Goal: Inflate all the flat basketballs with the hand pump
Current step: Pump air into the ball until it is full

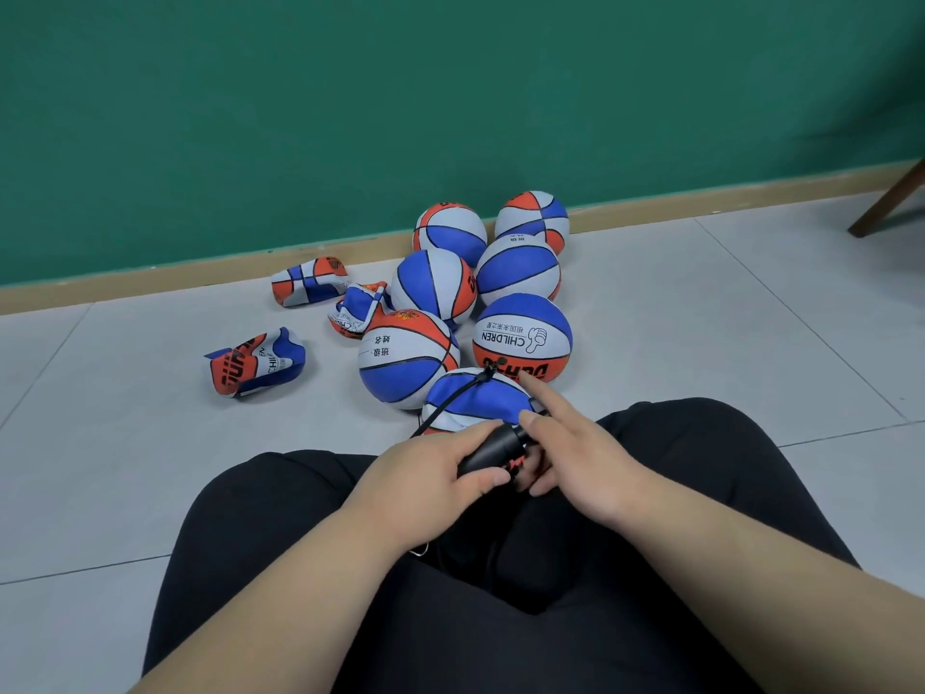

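Note:
A black hand pump [493,450] lies across my lap. My left hand [425,475] grips its barrel. My right hand [570,453] holds the pump's other end with its lower fingers curled, index finger pointing out. A black hose [458,398] runs from the pump to the valve of a partly flat blue ball [478,400] just in front of my knees. Several round red, white and blue basketballs [523,338] stand beyond it. Three flat crumpled balls lie to the left: one [255,363] nearest, one [310,281] by the wall, one [358,315] against the round balls.
I sit on a grey tiled floor [701,318] with black trousers [500,593] filling the lower view. A green wall with a wooden skirting board [150,280] runs behind the balls. A wooden furniture leg [888,200] stands at the far right.

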